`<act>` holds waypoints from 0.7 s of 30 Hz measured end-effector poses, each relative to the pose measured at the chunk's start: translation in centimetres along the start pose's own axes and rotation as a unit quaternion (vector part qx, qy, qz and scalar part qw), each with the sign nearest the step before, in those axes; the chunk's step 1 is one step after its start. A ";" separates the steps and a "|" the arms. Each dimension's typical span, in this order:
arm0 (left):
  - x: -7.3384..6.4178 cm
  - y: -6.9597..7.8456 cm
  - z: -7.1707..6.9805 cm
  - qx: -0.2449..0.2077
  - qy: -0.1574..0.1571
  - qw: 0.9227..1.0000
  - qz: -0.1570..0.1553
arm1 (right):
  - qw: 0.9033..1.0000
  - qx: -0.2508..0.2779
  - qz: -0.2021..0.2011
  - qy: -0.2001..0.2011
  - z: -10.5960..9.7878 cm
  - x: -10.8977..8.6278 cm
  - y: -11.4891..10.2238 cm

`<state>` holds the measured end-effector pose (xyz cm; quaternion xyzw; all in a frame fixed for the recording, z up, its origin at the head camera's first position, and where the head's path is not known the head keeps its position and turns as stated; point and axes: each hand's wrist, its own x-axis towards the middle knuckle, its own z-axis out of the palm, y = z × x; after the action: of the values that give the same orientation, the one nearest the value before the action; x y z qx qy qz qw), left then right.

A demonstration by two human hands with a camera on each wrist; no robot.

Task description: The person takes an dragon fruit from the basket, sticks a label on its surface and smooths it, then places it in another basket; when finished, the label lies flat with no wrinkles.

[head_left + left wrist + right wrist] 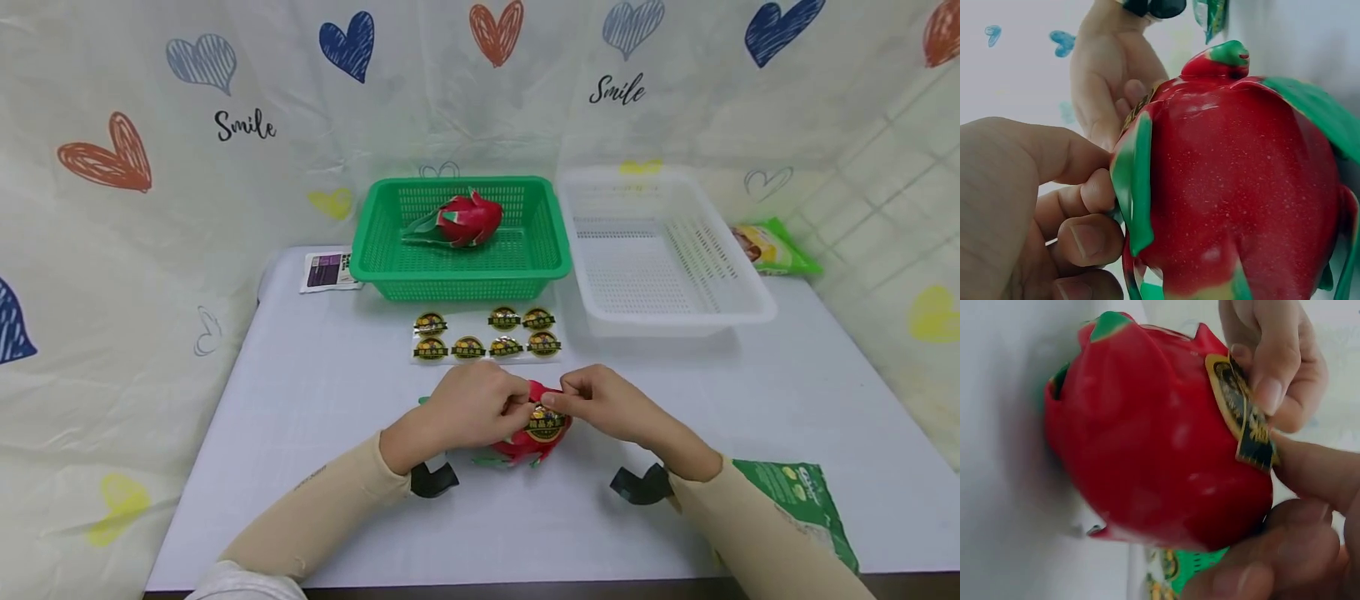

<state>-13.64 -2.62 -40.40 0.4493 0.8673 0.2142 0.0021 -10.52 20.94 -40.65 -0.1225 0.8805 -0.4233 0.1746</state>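
A red dragon fruit (517, 448) with green-tipped scales lies on the white table in front of the person. On its upper side sits a gold-and-black oval sticker (545, 425), its banner end standing off the skin in the right wrist view. My left hand (480, 404) bends over the fruit and pinches one side of the sticker, thumb against its edge. From the other side, my right hand (609, 404) pinches the sticker with thumb and curled forefinger. The left wrist view shows the fruit's plain red side (1229, 169), with the left fingertips beside a green scale (1134, 184).
Behind the hands lies a sheet of similar stickers (486, 340). A green basket (461, 275) holding another dragon fruit (476, 221) stands beside a white basket (675, 321). A green bag (806, 500) lies near the right forearm, a snack packet (780, 247) back right, a sachet (327, 272) back left.
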 end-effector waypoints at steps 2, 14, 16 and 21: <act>-0.1 0.0 0.0 -0.001 -0.004 1.000 -0.005 | 1.000 0.016 0.002 -0.013 -0.1 -0.1 0.4; -0.6 0.1 -0.1 0.001 -0.030 0.999 -0.027 | 0.993 0.036 -0.103 -0.052 -0.5 -0.9 2.9; -0.6 0.1 -0.1 0.001 -0.033 0.999 -0.027 | 0.991 0.038 -0.113 -0.055 -0.6 -0.9 3.1; -0.5 0.0 -0.1 -0.001 -0.033 0.999 -0.022 | 0.990 0.031 -0.129 -0.050 -0.6 -0.9 3.3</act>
<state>-13.35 -3.08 -40.41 0.4370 0.8761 0.2002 0.0364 -10.15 23.68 -42.74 -0.2505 0.8342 -0.4623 0.1663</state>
